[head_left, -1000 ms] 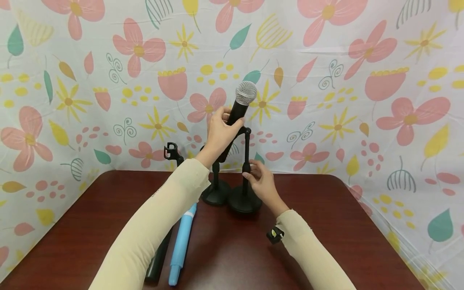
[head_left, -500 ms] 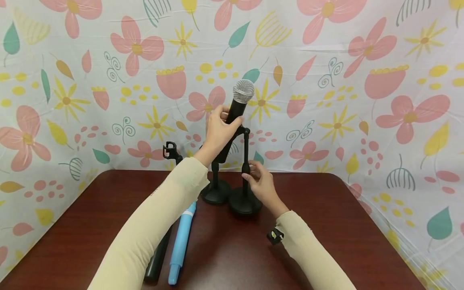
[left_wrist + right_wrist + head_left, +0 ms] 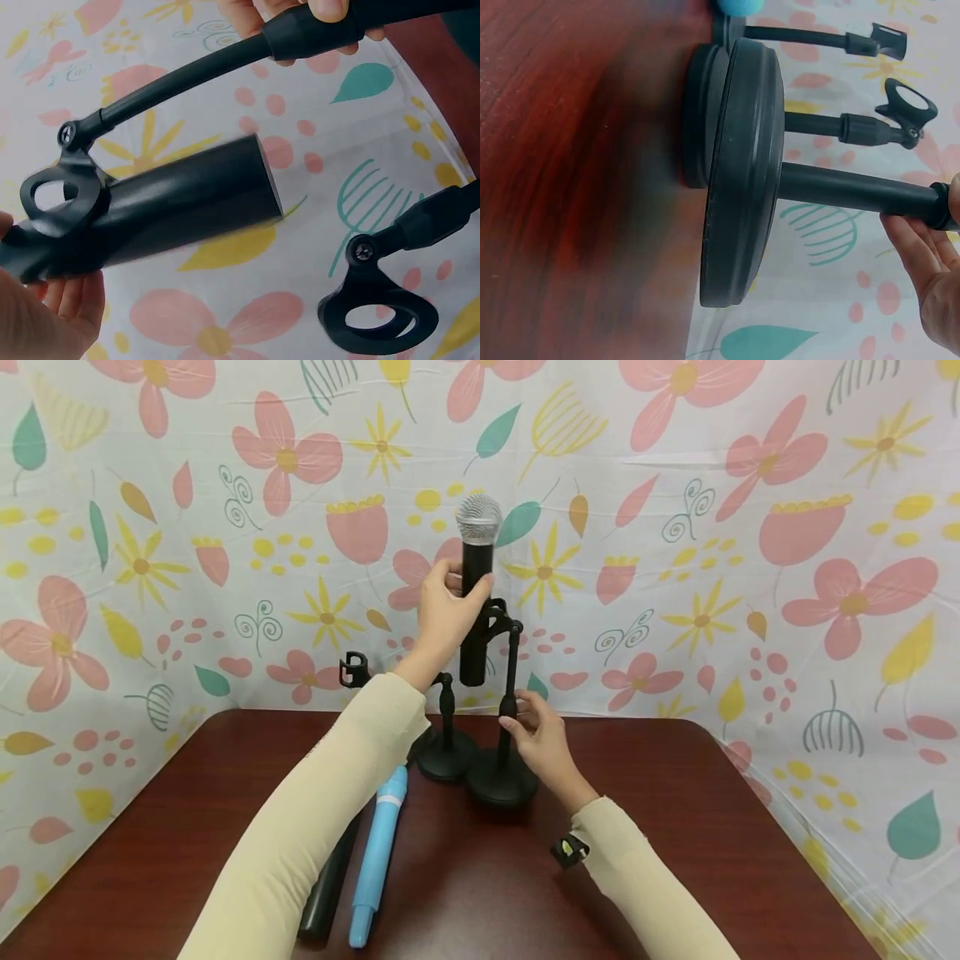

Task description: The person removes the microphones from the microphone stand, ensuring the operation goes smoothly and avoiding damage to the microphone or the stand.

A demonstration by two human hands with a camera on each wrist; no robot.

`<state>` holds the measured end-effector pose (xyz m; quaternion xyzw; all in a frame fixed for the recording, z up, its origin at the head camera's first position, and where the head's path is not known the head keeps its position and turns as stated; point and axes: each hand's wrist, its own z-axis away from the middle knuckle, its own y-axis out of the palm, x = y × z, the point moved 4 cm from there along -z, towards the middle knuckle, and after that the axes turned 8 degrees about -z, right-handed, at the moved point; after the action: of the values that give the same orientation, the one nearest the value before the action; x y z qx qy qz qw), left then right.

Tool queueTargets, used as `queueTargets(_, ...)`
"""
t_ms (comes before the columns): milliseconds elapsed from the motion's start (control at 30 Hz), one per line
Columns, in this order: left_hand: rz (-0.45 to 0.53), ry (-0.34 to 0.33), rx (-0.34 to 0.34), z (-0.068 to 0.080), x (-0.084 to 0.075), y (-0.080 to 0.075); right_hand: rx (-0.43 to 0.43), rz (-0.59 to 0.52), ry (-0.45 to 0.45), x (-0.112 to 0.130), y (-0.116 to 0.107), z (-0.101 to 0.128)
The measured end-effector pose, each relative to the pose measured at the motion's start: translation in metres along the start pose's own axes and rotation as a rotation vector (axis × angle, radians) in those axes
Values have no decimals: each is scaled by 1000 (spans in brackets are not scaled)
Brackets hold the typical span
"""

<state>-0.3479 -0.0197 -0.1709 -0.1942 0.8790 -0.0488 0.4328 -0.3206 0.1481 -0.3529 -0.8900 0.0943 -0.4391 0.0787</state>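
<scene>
Left hand (image 3: 442,610) fingers curl round black handheld microphone with silver mesh head (image 3: 476,593); mic upright, body seated in clip of black round-base desk stand (image 3: 504,752). Right hand (image 3: 542,745) fingertips pinch stand's pole at mid-height collar. Second black stand (image 3: 447,739) just beside, at 9 o'clock. Light-blue microphone (image 3: 377,860) lies on dark red wooden table (image 3: 712,827) at 7 o'clock.

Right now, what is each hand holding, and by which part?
The left hand grips the black microphone around its upper body, just below the mesh head. The right hand pinches the nearest stand at its pole collar.
</scene>
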Motion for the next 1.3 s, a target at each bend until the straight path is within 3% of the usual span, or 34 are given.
queueTargets(133,-7,-7,-55,-12,-8,-22,-6,-8,20,-8,-3,8)
queueTargets(267,-45,-17,-29,-13,-10,-35,-22,-7,25,-11,-6,8)
queueTargets(467,-89,-29,31,-3,3,-40,-48,-20,45,-5,-11,-5)
queueTargets(767,-138,-76,184,20,24,-35,-45,-16,64,27,-14,-2)
queueTargets(1300,-178,-171,296,57,53,-24,-57,-36,88,21,-15,-4)
